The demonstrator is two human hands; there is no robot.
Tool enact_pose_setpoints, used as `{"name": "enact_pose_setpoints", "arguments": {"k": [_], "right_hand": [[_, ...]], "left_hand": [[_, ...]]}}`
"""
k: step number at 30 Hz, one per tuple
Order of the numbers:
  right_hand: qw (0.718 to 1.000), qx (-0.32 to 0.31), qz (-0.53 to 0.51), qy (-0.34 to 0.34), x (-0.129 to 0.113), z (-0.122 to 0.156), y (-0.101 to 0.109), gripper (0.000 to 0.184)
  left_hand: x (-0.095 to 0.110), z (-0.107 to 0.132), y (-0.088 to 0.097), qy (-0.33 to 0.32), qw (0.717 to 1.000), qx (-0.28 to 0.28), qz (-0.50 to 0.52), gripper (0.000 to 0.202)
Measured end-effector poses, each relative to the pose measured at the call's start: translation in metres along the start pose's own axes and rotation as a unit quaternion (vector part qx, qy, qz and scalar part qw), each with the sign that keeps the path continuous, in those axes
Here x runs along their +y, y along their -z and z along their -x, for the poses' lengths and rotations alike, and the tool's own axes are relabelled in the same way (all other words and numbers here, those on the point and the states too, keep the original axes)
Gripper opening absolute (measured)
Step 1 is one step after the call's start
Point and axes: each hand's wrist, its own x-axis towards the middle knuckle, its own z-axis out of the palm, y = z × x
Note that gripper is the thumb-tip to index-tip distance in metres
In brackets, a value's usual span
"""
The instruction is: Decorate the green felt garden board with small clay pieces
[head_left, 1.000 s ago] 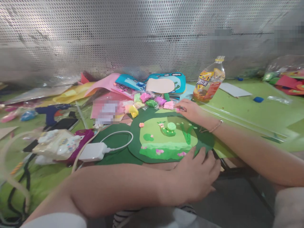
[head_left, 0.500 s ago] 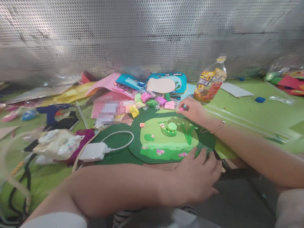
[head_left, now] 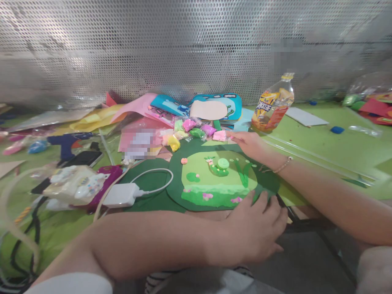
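On the light green table (head_left: 321, 163) lies a dark green, rounded board (head_left: 176, 179) with a green snail (head_left: 223, 164); the left hand (head_left: 260, 228) spreads over its near edge. Apart, the right hand (head_left: 249, 145) reaches a pale pink plastic-wrapped packet (head_left: 219, 135); its grip cannot be told.

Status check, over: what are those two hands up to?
Left hand at near edge of green snail picture. Right hand at pink packet, grip unclear. Picture flat, other packets just past its far edge.
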Motion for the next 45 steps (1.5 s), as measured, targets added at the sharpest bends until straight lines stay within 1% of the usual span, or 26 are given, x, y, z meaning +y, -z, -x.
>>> {"name": "enact_pose_setpoints", "arguments": {"k": [5, 7, 9, 12, 13, 15, 19, 21, 24, 27, 29, 33, 35, 39, 45], "right_hand": [[1.000, 0.013, -0.003, -0.020, -0.003, -0.001, 0.002, 0.021], [0.999, 0.015, 0.001, -0.031, -0.005, -0.001, 0.004, 0.019], [0.999, 0.008, 0.003, -0.040, -0.006, -0.002, 0.006, 0.022], [0.998, -0.013, 0.001, -0.055, -0.007, -0.002, 0.008, 0.036], [0.998, -0.016, -0.003, -0.056, -0.007, -0.002, 0.008, 0.037], [0.999, -0.014, -0.018, -0.047, -0.006, -0.003, 0.007, 0.033], [0.999, -0.009, -0.035, -0.004, -0.005, -0.003, 0.004, 0.024], [1.000, -0.010, -0.028, -0.005, -0.006, -0.003, 0.004, 0.019], [0.999, -0.010, -0.002, -0.038, -0.010, -0.002, 0.006, 0.022], [0.998, -0.030, 0.033, -0.054, -0.011, -0.002, 0.010, 0.032], [0.997, -0.053, 0.047, -0.041, -0.009, -0.002, 0.011, 0.034], [0.994, -0.106, 0.036, -0.002, -0.005, -0.001, 0.013, 0.027], [0.992, -0.119, 0.043, 0.009, -0.003, 0.000, 0.012, 0.024], [0.988, -0.134, 0.046, 0.055, 0.003, 0.000, 0.010, 0.019], [0.991, -0.122, 0.029, 0.036, 0.010, -0.001, 0.008, 0.013]], "left_hand": [[0.001, 0.000, 0.001, 0.002, 1.000, 0.002, -0.003, 0.066], [0.001, 0.000, 0.000, 0.002, 1.000, 0.002, -0.003, 0.066], [0.001, 0.000, 0.000, 0.003, 1.000, 0.003, -0.004, 0.066], [0.001, 0.000, 0.000, 0.002, 1.000, 0.003, -0.007, 0.066], [0.001, 0.000, 0.000, 0.001, 1.000, 0.003, -0.007, 0.066], [0.000, 0.000, 0.000, 0.001, 1.000, 0.003, -0.007, 0.066], [0.000, 0.000, -0.001, 0.002, 1.000, -0.002, -0.010, 0.066], [0.000, 0.000, 0.000, 0.000, 1.000, -0.006, -0.013, 0.067], [0.000, 0.001, 0.001, -0.001, 1.000, -0.011, -0.014, 0.066], [0.001, 0.001, 0.001, -0.002, 1.000, -0.012, -0.013, 0.066], [0.001, 0.000, 0.001, -0.003, 1.000, -0.011, -0.011, 0.066], [0.000, 0.000, 0.002, 0.001, 1.000, -0.009, -0.010, 0.065], [0.000, 0.000, 0.002, 0.000, 1.000, -0.008, -0.011, 0.065], [-0.001, 0.000, 0.002, -0.004, 1.000, -0.007, -0.014, 0.066], [0.000, 0.000, 0.001, -0.003, 1.000, -0.017, -0.019, 0.065]]}}
